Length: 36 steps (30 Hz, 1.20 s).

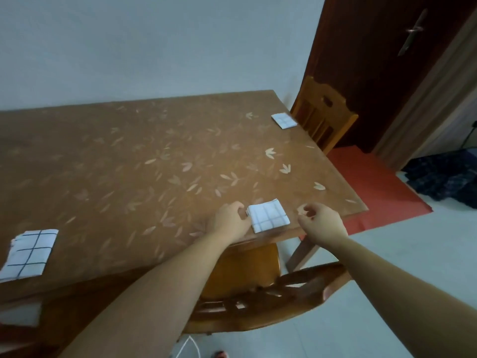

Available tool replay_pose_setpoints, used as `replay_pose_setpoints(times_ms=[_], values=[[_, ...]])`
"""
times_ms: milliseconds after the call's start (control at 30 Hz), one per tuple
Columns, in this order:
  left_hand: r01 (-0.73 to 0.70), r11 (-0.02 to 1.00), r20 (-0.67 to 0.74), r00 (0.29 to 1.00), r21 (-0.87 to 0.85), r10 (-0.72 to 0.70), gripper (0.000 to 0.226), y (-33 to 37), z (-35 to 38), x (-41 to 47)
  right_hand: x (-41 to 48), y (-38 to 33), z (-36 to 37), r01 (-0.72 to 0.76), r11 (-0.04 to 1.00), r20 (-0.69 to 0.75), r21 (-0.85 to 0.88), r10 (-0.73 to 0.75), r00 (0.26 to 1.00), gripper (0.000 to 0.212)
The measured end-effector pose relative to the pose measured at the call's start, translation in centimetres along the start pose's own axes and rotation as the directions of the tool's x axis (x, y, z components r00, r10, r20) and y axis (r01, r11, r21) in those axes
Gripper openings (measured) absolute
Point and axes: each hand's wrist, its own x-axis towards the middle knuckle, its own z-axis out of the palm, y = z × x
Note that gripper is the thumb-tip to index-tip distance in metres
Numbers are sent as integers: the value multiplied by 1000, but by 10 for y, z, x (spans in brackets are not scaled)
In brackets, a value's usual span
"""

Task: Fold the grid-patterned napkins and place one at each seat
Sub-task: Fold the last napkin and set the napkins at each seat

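Observation:
A folded white napkin with a dark grid point(268, 215) lies near the table's front right edge, above a wooden chair. My left hand point(231, 221) rests on the table with its fingertips touching the napkin's left edge, fingers curled. My right hand point(321, 223) hovers just right of the napkin, fingers loosely curled and holding nothing. A second folded grid napkin point(284, 120) lies at the far right corner by another chair. A third, larger folded one point(28, 254) sits at the front left edge.
The table point(144, 161) wears a brown leaf-patterned cloth and stands against a pale wall. One wooden chair point(258, 288) is tucked below my arms, another chair point(324, 115) stands at the far right end. A red mat point(374, 187), dark door and dark cloth lie to the right.

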Motion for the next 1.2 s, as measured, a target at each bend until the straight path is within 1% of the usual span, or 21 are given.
replay_pose_setpoints(times_ms=[67,167,267,300,367,433,567,700,867,1067,1200], values=[[62,998,1,998,18,-62,48,1,12,10,25,10,5,22,1000,40,9,-22,999,43],[194,979,-23,980,-70,-196,46,1,33,19,61,25,18,49,999,108,15,-50,993,38],[321,937,-67,941,-142,-332,34,-4,55,24,87,38,36,62,998,226,14,-64,972,26],[339,928,-72,933,-154,-353,30,-5,61,25,94,43,43,64,998,259,2,-63,964,23],[361,918,-54,926,-165,-374,27,-5,73,29,104,51,54,66,998,306,-23,-56,950,20],[381,906,-31,919,-182,-393,27,-3,83,33,108,56,61,59,998,341,-23,-47,939,17],[380,893,-51,914,-242,-403,31,4,101,46,121,62,68,3,1000,338,16,-8,941,19],[403,869,-95,891,-286,-444,27,7,109,55,128,61,70,-38,999,332,34,24,943,17],[416,851,-128,871,-320,-474,23,0,104,62,128,49,79,-15,1000,337,19,8,941,12],[419,849,-174,856,-322,-488,21,-32,81,62,126,22,97,-1,999,373,52,-18,928,3],[427,837,-182,844,-341,-505,24,-50,68,57,122,5,114,3,996,378,94,-39,925,9]])
